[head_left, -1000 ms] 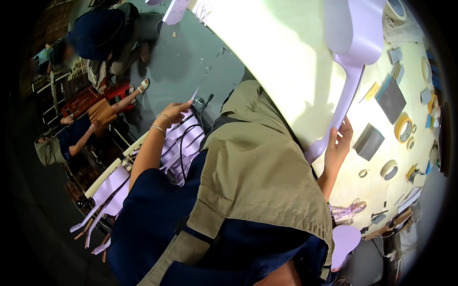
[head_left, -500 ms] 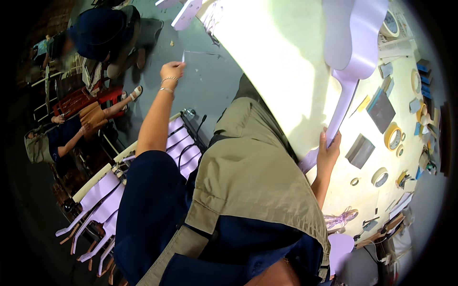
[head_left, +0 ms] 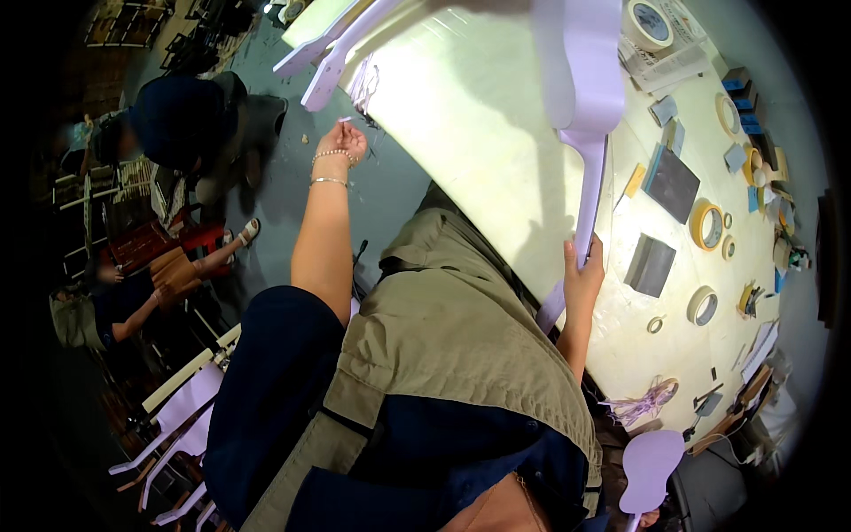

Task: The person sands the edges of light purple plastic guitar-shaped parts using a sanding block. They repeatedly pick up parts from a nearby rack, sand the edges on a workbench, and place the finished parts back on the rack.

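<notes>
A lilac guitar-shaped instrument body (head_left: 596,89) stands over the table, its slim neck pointing toward me. My right hand (head_left: 585,268) is wrapped round the neck near the head end. My left hand (head_left: 340,142) is raised off the table's left edge, over the grey floor. Its fingers are pinched on a small lilac strip (head_left: 345,119), seemingly peeled tape; most of the strip is hidden or too thin to see. Just beyond that hand, lilac necks with pegholed heads (head_left: 321,86) jut over the table corner, beside a tangle of lilac strips (head_left: 363,86).
On the pale table (head_left: 470,168) lie tape rolls (head_left: 706,223), grey sanding blocks (head_left: 651,265), a dark pad (head_left: 671,183) and a strip bundle (head_left: 645,403). Lilac instruments hang on a rack (head_left: 191,399) at left. Other people (head_left: 182,124) are at left; another lilac instrument (head_left: 651,461) is lower right.
My left hand has swung forward and turned; the long strip trailing from it now shows only as a short bit. The right hand keeps its hold on the neck. The whole view has shifted.
</notes>
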A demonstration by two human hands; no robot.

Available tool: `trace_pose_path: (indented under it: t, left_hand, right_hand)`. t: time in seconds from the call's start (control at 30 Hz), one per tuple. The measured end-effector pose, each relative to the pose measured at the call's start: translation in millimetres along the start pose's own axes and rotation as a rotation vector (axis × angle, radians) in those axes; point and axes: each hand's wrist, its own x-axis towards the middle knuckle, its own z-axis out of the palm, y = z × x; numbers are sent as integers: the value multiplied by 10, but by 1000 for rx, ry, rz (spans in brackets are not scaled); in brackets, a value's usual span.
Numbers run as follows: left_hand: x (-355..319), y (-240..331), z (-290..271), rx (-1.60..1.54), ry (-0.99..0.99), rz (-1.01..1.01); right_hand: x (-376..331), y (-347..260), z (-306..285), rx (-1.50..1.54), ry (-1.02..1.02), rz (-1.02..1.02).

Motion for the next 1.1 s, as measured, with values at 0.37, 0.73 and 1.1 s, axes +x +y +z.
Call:
trace_pose_path:
  t: [0.37, 0.73, 1.1]
  left_hand:
    - [23, 27, 274, 501, -365, 102]
    - [425, 216, 296, 568, -194, 62]
    - [-1125, -1247, 736, 1230, -915, 736]
  right_hand:
    - [25, 59, 56, 6, 27, -27]
    - [-370, -582, -93, 520, -31, -65]
    - [367, -385, 682, 2493, 339, 516]
